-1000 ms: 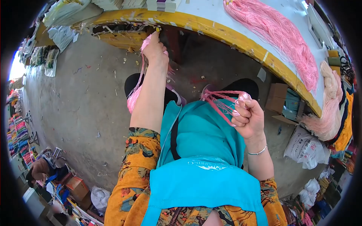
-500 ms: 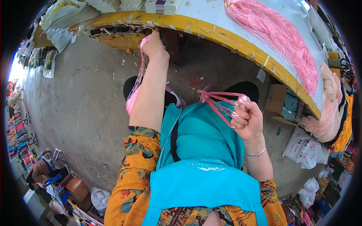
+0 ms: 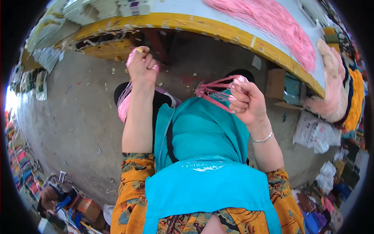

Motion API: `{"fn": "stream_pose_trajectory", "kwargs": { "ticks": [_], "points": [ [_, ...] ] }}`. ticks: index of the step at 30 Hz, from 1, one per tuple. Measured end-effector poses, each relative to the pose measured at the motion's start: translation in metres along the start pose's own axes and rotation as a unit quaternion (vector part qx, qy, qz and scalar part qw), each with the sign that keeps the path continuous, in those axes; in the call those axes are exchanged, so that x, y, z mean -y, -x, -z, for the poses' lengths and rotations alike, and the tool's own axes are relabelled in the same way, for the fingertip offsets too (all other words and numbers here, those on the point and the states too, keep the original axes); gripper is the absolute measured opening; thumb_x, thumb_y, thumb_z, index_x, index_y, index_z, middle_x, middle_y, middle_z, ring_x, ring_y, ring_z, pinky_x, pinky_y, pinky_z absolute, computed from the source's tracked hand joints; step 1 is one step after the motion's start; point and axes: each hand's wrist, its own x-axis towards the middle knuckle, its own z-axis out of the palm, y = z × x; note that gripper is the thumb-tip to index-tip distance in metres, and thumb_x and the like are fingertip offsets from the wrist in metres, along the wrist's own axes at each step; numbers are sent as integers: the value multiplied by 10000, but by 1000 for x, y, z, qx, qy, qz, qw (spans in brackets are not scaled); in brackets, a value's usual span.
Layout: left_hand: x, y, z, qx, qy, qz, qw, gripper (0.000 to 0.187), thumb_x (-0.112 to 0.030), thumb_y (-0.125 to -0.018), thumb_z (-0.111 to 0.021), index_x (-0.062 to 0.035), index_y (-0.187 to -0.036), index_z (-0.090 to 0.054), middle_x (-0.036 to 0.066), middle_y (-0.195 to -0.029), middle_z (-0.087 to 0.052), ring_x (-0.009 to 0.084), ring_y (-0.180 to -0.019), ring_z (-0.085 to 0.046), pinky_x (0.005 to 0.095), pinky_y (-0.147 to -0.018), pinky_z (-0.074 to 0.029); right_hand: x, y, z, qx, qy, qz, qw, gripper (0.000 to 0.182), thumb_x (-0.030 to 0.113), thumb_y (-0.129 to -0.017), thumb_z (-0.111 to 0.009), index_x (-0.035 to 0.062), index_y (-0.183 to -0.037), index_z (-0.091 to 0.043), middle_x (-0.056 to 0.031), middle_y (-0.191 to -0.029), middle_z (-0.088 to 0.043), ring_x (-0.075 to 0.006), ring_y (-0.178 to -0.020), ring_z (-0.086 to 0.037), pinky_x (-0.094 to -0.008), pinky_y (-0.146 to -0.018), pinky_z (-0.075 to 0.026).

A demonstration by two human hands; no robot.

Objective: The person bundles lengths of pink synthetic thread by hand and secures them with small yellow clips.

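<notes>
My left hand [image 3: 143,69] is raised, its fingers closed on a skein of pink thread [image 3: 124,107] whose strands hang down beside the wrist. A small yellow piece [image 3: 139,50] shows at its fingertips; what it is I cannot make out. In front of the turquoise apron, my right hand [image 3: 248,102] is closed around another bundle of pink thread [image 3: 214,90]. Loops of that bundle stretch leftward from the fist, and shiny pink strands bulge above the fingers.
A yellow-edged table [image 3: 218,31] spans the front, carrying a long pink skein [image 3: 272,27] and white stacks [image 3: 134,7]. Beneath its left part is a yellow drawer [image 3: 109,50] with clutter inside. At right are a cardboard box [image 3: 276,84], a white sack [image 3: 313,130] and hanging yarn [image 3: 331,89].
My left hand has come back from the drawer under the table edge, nearer to me, with a small yellow piece now visible at its fingertips. My right hand keeps its grip on the thread.
</notes>
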Motion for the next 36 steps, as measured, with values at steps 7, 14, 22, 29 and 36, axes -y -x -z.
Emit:
{"fn": "stream_pose_trajectory", "kwargs": {
  "ticks": [7, 14, 22, 29, 36],
  "points": [
    [-17, 5, -9, -27, -31, -2, 999, 211, -22, -869, -565, -30, -1076, -608, 60, -947, -655, 63, -440, -299, 217, -399, -201, -2, 5, -5, 7, 14, 13, 1000, 177, 193, -947, -480, 86, -814, -529, 76, -523, -298, -34, -409, -237, -226, -400, -192],
    [-46, 2, -18, 104, 79, 55, 990, 278, -138, -910, -642, -77, -1179, -598, 23, -839, -634, 43, -428, -284, 206, -377, -193, -1, 5, -4, 32, 25, 4, 999, 134, 167, -940, -487, 76, -862, -548, 66, -524, -310, -30, -414, -244, -211, -388, -186],
    [-24, 110, -31, 373, 72, 197, 904, 304, -284, -1011, -459, -34, -1070, -622, -30, -568, -406, 50, -399, -252, 235, -371, -215, 4, 3, -33, 69, 184, 53, 979, 126, 120, -905, -541, 33, -991, -573, -12, -610, -503, -26, -437, -294, -188, -391, -212],
    [-15, 140, -42, 287, -69, 197, 935, 230, -197, -961, -543, 6, -1028, -630, -5, -593, -493, 22, -430, -294, 202, -393, -228, -2, 4, -58, 18, 518, 190, 833, 194, 8, -839, -535, 19, -1031, -561, -137, -741, -666, -177, -550, -614, -317, -480, -458],
    [-21, 142, -44, 279, -63, 183, 940, 221, -188, -968, -533, 8, -1022, -621, -30, -587, -481, 12, -432, -293, 196, -389, -219, 41, 16, -64, -84, 953, 143, 253, 371, -2, -796, -535, 83, -1158, -541, -206, -697, -623, -400, -665, -627, -492, -597, -501]
  ]
}}
